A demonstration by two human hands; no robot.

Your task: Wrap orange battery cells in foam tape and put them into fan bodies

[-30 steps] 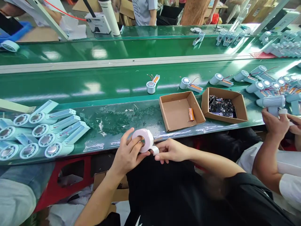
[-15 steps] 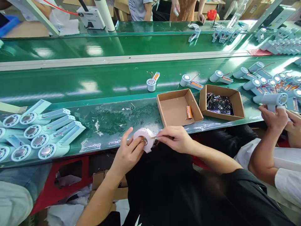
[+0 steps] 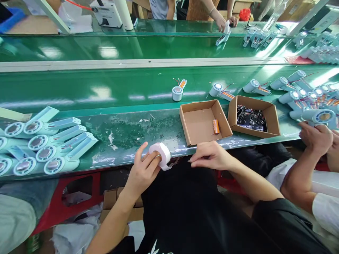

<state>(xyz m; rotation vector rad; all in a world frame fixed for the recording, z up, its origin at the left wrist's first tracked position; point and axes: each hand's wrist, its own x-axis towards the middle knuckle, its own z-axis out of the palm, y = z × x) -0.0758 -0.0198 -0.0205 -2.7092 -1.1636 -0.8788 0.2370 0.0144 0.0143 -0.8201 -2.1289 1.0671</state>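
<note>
My left hand (image 3: 144, 171) grips a white roll of tape (image 3: 160, 155) at the near edge of the green bench (image 3: 132, 130), with a finger through its core. A short tail of tape hangs from the roll. My right hand (image 3: 209, 155) hovers a little to the right of the roll, fingers pinched together; whatever is between them is too small to make out. An open cardboard box (image 3: 197, 139) holding one orange cell (image 3: 216, 126) sits just beyond my right hand.
A second cardboard box (image 3: 272, 118) holds dark circuit boards. Several pale blue fan housings (image 3: 50, 141) lie at the left, more at the right (image 3: 299, 95). One housing (image 3: 177, 92) rides the conveyor belt. A co-worker's hand (image 3: 316, 137) holds a housing at right. Another person's hand (image 3: 225, 23) works across the line.
My right hand has drawn away from the roll to the right, leaving a gap. The left hand still holds the roll in about the same place.
</note>
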